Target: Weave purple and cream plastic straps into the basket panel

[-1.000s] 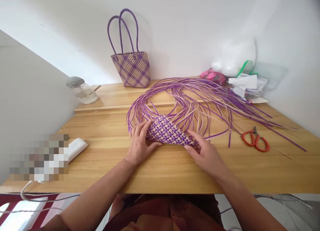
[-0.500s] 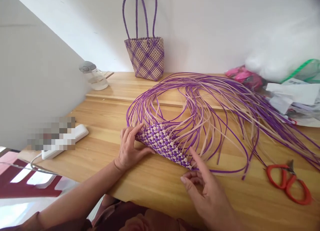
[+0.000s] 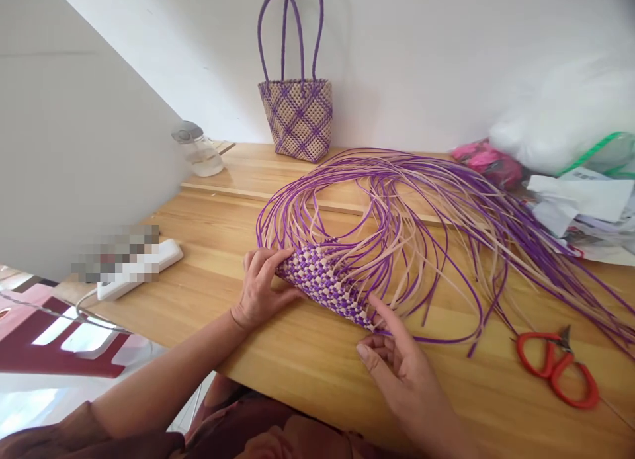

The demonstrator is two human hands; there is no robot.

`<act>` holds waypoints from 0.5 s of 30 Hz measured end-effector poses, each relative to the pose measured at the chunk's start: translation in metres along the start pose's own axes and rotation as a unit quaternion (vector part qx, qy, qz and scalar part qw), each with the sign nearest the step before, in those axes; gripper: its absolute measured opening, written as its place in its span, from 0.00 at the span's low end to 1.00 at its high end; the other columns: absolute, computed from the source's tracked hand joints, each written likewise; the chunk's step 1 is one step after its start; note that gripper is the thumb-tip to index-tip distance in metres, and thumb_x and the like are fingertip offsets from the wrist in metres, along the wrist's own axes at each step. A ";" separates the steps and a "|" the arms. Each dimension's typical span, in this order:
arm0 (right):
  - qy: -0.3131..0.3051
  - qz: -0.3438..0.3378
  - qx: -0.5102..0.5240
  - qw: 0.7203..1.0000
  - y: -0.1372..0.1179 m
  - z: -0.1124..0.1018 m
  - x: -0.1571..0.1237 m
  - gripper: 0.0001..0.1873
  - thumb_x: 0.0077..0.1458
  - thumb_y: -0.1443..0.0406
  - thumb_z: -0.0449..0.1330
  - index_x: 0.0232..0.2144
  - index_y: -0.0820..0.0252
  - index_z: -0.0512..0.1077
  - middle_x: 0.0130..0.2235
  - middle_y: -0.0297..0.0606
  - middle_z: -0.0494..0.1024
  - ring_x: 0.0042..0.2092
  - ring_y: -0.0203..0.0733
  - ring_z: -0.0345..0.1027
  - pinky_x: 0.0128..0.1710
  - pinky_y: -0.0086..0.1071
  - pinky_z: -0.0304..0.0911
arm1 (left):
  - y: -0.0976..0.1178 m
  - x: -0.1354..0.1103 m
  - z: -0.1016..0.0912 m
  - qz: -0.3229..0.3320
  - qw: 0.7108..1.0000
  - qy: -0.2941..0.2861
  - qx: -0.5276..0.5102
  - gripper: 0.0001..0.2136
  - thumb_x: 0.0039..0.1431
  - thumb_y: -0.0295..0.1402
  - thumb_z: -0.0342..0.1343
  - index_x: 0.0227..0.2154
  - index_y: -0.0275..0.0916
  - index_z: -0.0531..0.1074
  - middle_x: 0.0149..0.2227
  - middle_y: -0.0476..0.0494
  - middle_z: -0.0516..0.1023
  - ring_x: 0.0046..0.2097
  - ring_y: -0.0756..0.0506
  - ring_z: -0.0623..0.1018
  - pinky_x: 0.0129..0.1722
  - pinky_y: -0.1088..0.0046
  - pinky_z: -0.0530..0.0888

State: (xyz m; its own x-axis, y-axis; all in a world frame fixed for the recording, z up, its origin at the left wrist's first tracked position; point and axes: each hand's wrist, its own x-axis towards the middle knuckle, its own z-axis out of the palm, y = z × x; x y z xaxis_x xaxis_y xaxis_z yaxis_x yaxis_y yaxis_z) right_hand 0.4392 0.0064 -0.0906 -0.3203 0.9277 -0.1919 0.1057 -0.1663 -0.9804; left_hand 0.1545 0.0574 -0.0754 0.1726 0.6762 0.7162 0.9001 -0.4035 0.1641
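Observation:
A small woven piece in purple and beige strips lies on the table in front of me. My left hand grips its left end, thumb at the near edge and fingers over the far side. At the right end, my right hand has its index finger stretched out against the edge where strips emerge, while its other fingers curl loosely with nothing in them. Long loose purple and beige strips run from the far edge, arch back and sweep away to the right.
A finished woven bag with tall purple handles stands by the wall. Orange-handled scissors lie at the right. A clear bottle and a white power strip sit at the left. Papers and a pink bundle are at the back right.
The view has shifted slightly, moving the bag and bottle right and the scissors left in the picture. Both hands keep nearly the same places on the woven piece.

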 end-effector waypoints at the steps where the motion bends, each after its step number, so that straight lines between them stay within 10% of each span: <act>1: -0.002 0.001 -0.002 1.000 -0.001 -0.001 0.000 0.42 0.57 0.50 0.60 0.68 0.47 0.50 0.37 0.42 0.75 0.37 0.46 0.70 0.38 0.39 0.70 | -0.001 0.000 0.000 0.002 1.000 -0.002 -0.004 0.40 0.41 0.51 0.70 0.56 0.41 0.64 0.45 0.39 0.73 0.45 0.40 0.72 0.49 0.60 0.68; 15: 0.097 -0.048 -0.067 0.992 -0.010 0.009 0.013 0.34 0.59 0.53 0.60 0.63 0.58 0.59 0.38 0.39 0.74 0.31 0.37 0.71 0.30 0.32 0.68 | -0.009 0.000 -0.003 -0.012 0.994 -0.015 -0.112 0.34 0.48 0.51 0.66 0.55 0.41 0.66 0.50 0.38 0.74 0.51 0.38 0.71 0.52 0.59 0.66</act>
State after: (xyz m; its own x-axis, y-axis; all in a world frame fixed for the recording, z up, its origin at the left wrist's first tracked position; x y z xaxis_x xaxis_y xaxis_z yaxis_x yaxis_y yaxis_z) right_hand 0.4260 0.0167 -0.0840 -0.1482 0.9863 -0.0723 0.2110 -0.0399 -0.9767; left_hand 0.1454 0.0597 -0.0747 0.1676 0.7034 0.6907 0.7929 -0.5125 0.3296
